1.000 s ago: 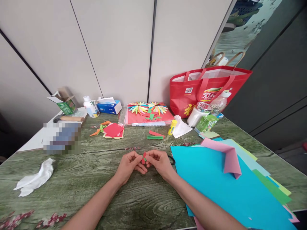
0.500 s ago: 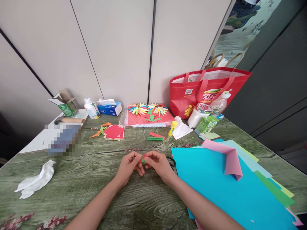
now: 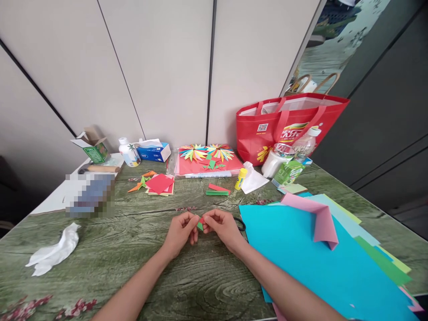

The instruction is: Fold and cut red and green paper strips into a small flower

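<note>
Between my fingertips is a small folded paper piece [image 3: 200, 225], green with red at its top. My left hand [image 3: 182, 229] pinches its left side, and my right hand [image 3: 221, 226] pinches its right side. Fingers cover most of the piece, so its full shape is hidden. Beside my right wrist shows a black loop [image 3: 240, 224], partly hidden, perhaps a scissors handle. Beyond my hands lie a red paper strip [image 3: 219, 188] and a green folded strip [image 3: 217, 193]. A yellow glue stick [image 3: 240, 179] stands to their right.
Large coloured sheets, blue on top [image 3: 294, 249], cover the right side. Small red paper squares [image 3: 159, 183] lie back left. Paper fans [image 3: 193, 152] rest on a red pack [image 3: 187, 167]. A red bag [image 3: 254, 138], a tissue box [image 3: 154, 152], a hammer [image 3: 100, 168] and crumpled tissue [image 3: 55, 250] are around.
The paper piece has turned in my fingers, and more of its green side shows now. Both hands stay in nearly the same place; the left fingers have curled in slightly.
</note>
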Tool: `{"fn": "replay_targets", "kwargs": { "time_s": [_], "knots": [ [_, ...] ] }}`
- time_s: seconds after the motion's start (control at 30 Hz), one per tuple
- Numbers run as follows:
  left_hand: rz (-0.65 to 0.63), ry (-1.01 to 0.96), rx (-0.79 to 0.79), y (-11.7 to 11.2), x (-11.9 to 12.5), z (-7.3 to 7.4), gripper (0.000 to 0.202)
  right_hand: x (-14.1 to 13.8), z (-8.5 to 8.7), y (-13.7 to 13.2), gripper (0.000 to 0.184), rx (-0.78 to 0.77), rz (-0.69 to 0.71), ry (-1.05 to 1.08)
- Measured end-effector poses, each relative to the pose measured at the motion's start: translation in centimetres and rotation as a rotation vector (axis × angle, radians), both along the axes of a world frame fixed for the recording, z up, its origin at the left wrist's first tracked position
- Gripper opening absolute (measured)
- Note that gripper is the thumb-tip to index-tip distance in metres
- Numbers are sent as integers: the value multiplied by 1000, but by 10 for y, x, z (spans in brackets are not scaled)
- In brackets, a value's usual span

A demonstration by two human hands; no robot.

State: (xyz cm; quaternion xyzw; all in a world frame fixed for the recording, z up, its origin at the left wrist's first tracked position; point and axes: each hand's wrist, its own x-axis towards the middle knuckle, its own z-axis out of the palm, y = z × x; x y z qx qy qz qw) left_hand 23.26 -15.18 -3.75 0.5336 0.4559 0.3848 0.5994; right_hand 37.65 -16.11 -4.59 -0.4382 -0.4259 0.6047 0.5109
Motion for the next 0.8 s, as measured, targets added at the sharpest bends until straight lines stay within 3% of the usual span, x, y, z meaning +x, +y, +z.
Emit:
{"fn": "replay_targets", "kwargs": {
  "time_s": [0.23,0.43,0.8],
  "knots": [
    [-42,-67,-27,0,1,3,24,0,1,0,30,-6,-90,21],
    [-37,-77,-48,0,1,3,25,4,0,2,27,90,-34,-67],
    [-132,-138,-51,-5,-2,5,27,6,2,0,22,128,51,-88]
  ]
}}
